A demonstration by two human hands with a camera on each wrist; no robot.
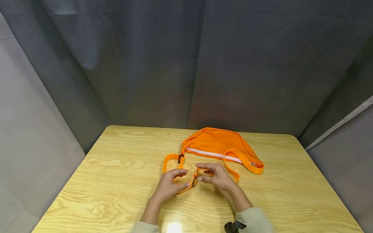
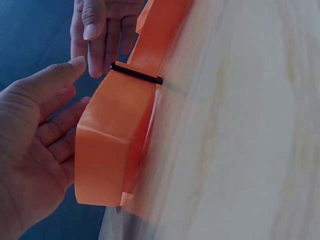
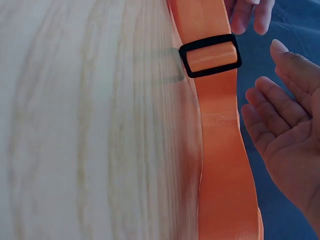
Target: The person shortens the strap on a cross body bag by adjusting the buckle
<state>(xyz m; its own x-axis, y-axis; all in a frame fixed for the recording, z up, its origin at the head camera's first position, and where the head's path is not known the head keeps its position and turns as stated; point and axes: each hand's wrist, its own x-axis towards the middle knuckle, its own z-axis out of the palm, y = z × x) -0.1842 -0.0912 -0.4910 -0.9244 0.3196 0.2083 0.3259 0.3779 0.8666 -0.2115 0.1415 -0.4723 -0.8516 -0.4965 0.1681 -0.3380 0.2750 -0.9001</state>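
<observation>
An orange bag [image 1: 217, 140] with a pale zipper [image 1: 214, 153] lies toward the far side of the table. Its orange strap [image 2: 107, 130] loops out in front, standing on edge on the wood. Midway along this strap sits a black slider buckle [image 3: 210, 56]. My left hand [image 1: 170, 185] is just left of the buckle, fingers spread and softly bent beside the strap, gripping nothing. On the other side, my right hand [image 1: 217, 176] hovers with relaxed fingers, thumb close to the buckle. In the right wrist view a gap shows between its fingertips and the strap.
A second black buckle [image 1: 181, 158] joins the strap near the bag's left corner. At the right, another strap stretch [image 1: 244, 161] curls over the zipper. The wooden table [image 1: 116, 181] ends at a dark curtain [image 1: 145, 64] behind.
</observation>
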